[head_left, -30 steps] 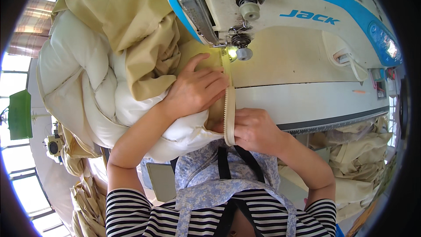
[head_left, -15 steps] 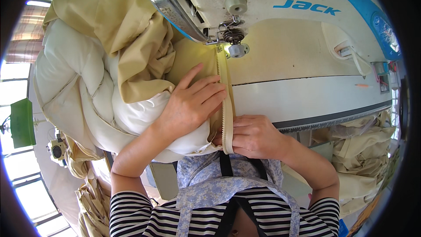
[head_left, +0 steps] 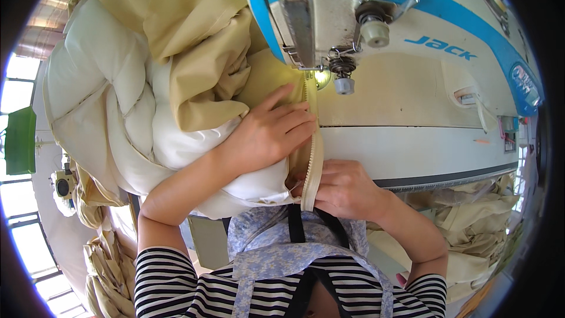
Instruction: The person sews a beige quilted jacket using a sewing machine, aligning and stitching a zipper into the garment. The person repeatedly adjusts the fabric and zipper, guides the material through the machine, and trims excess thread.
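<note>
A pale cream zipper tape (head_left: 316,162) with a row of teeth runs from the needle area of a sewing machine (head_left: 388,6) down to the table's near edge. It lies along the edge of beige fabric (head_left: 206,41), which is bunched with white padded fabric (head_left: 97,50) on the left. My left hand (head_left: 268,135) lies over the fabric with fingers stretched, their tips at the zipper teeth. Lower down, my right hand (head_left: 347,191) is closed on the zipper tape and fabric edge; its fingertips are partly hidden. The needle itself is hard to make out.
A ruler strip (head_left: 447,178) edges the pale table (head_left: 412,147) on the right. An orange pencil-like stick (head_left: 481,141) lies near its right end. Piled beige fabric (head_left: 477,215) sits below on the right, and more fabric (head_left: 112,265) hangs at lower left.
The whole view has shifted, so the machine now appears farther right and slightly lower. Both hands keep nearly the same places along the zipper.
</note>
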Available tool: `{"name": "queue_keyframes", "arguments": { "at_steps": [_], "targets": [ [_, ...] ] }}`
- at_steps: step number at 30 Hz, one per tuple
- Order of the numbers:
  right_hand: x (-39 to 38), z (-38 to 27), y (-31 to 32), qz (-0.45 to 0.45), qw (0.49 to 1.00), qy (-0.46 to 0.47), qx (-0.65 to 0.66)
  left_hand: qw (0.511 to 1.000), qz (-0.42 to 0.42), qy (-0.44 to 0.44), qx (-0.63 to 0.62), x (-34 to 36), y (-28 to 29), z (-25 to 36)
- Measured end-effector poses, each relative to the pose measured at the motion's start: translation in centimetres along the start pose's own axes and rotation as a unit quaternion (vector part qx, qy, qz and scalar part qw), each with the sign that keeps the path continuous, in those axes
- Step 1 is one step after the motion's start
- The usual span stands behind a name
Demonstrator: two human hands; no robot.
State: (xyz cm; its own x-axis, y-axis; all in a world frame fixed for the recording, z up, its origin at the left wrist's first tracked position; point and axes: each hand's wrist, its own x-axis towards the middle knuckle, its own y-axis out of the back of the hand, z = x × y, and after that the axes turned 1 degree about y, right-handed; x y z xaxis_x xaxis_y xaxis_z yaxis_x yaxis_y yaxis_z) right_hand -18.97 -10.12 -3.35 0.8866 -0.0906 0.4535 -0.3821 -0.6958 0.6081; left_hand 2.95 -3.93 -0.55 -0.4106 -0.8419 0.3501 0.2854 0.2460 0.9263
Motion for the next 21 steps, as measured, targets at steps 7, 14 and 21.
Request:
{"name": "queue_keyframes", "arguments": {
  "at_steps": [7, 14, 21],
  "targets": [
    [1.9, 1.5, 0.8, 0.0, 0.999, -0.05, -0.018, 0.997, 0.058, -0.038, 0.028, 1.4, -0.4, -3.3],
    [3.6, 2.3, 1.9, 0.008, 0.998, -0.066, 0.021, 0.998, -0.01, -0.055, 0.001, 1.1, 0.6, -6.3],
    [3.2, 1.2, 0.7, 0.049, 0.996, -0.051, 0.045, 0.943, -0.144, 0.094, 0.285, 0.2, 14.9, -3.4]
  ]
}}
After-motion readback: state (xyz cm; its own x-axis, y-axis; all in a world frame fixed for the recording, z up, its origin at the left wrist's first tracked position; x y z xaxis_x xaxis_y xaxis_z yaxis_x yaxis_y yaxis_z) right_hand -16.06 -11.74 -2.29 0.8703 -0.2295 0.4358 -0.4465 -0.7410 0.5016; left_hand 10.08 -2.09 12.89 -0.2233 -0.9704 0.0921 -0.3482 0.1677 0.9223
